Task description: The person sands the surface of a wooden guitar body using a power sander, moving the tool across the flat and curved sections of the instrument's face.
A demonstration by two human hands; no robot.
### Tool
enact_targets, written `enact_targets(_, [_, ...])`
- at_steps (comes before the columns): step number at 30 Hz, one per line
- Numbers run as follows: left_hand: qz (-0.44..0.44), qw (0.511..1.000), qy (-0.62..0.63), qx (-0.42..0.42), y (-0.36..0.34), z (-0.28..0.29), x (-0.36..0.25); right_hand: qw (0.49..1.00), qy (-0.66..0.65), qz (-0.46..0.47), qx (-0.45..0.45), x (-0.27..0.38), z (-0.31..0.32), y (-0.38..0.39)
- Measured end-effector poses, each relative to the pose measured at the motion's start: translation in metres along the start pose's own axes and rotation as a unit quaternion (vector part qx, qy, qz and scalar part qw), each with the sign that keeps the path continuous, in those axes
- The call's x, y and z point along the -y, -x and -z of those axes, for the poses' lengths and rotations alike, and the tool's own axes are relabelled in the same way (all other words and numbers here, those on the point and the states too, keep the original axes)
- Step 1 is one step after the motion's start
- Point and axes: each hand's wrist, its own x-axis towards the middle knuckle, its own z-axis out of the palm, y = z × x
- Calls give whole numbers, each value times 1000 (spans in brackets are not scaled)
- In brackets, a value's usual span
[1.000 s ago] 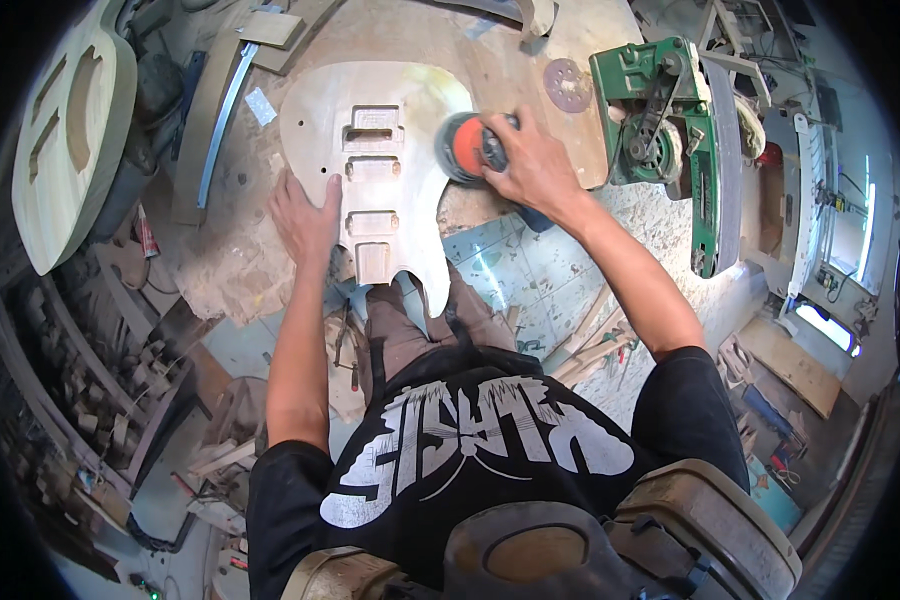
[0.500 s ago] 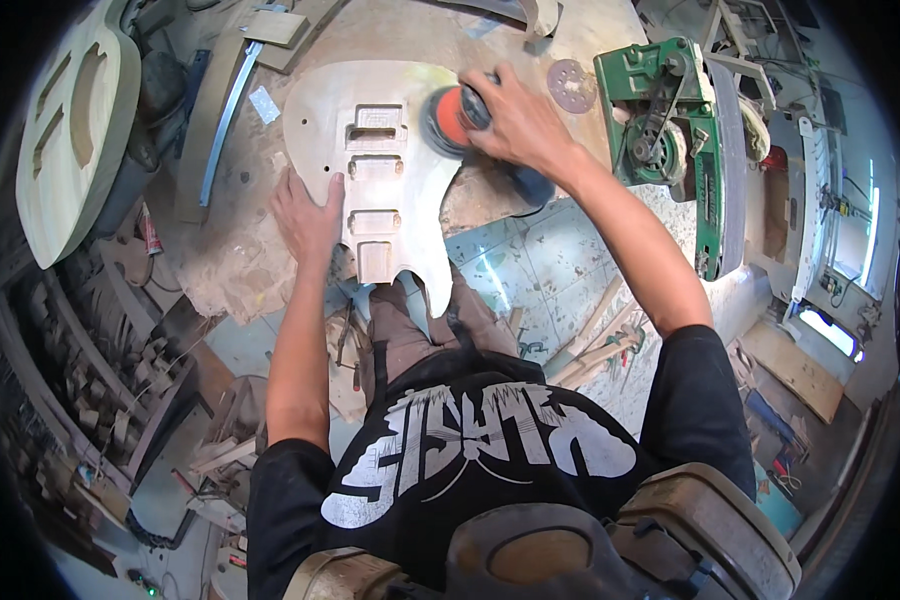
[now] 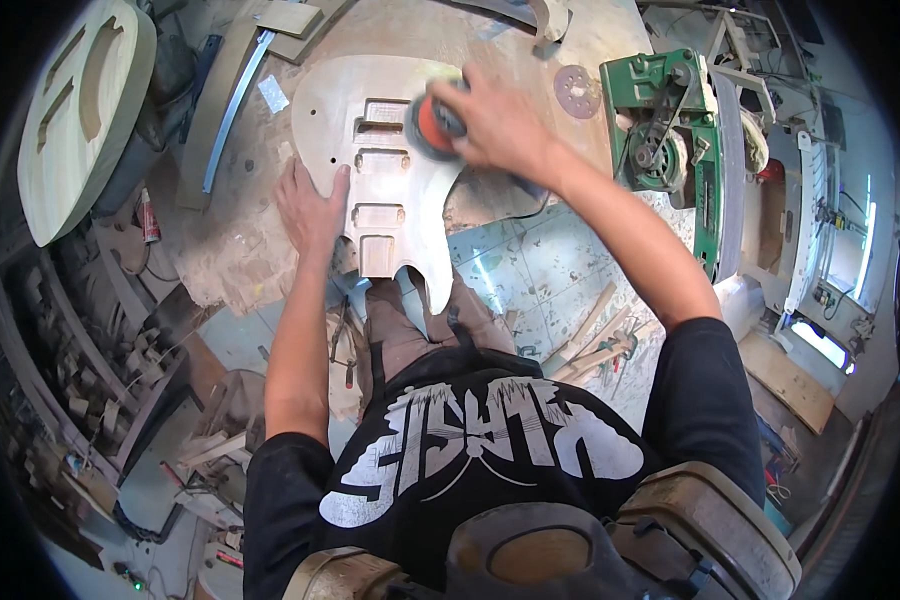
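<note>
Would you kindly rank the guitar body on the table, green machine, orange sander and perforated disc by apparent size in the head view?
Guitar body
Green machine
Orange sander, partly hidden by the right hand
Perforated disc

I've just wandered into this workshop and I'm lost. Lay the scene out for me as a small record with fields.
Workpiece: pale wooden guitar body with cut-out pockets
Surface: wooden workbench
Left hand: spread at the body's left edge
Right hand: gripping an orange and black sander, blurred, at the body's upper right part
Right side: perforated disc, then green machine
Far left: another guitar body
</note>
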Motion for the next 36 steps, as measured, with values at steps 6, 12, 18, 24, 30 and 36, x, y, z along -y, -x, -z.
enact_targets(6, [2,1000,-13,3,-1,-1,1,999,-2,9,47,19,6,7])
enact_targets(12, [-7,1000,-3,-5,-3,-1,0,995,63,-72,-11,-21,13,-80])
enact_targets(18, [-9,1000,-2,-14,-1,-2,0,999,42,-22,3,-10,4,-37])
enact_targets(24, [0,1000,1,-2,-2,-3,0,999,37,-20,-6,0,2,-32])
enact_targets(30, [4,1000,-7,2,-3,-2,-1,994,43,-99,-24,-11,12,-72])
enact_targets(36, [5,1000,-3,-8,1,-4,1,998,31,-47,-9,12,-4,-31])
